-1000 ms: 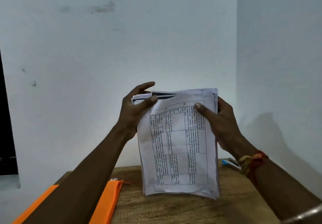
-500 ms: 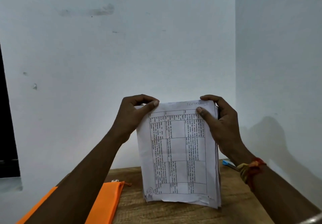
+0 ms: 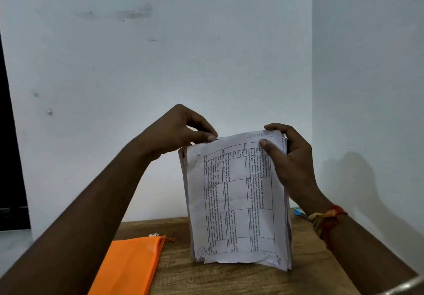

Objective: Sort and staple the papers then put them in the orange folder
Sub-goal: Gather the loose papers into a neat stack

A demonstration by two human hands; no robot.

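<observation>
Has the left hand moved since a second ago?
Yes. Against the far edge of the table, the left hand has risen from the upper left corner of the paper stack to above its top edge, pinching it.

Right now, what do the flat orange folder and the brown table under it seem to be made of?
Flat orange folder: soft matte fabric or thin plastic, going by its faint creases and dull surface. Brown table: matte wood or wood-look laminate, streaked with grain.

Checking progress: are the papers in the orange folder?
No, left hand and right hand hold the paper stack upright, beside the orange folder on the table.
</observation>
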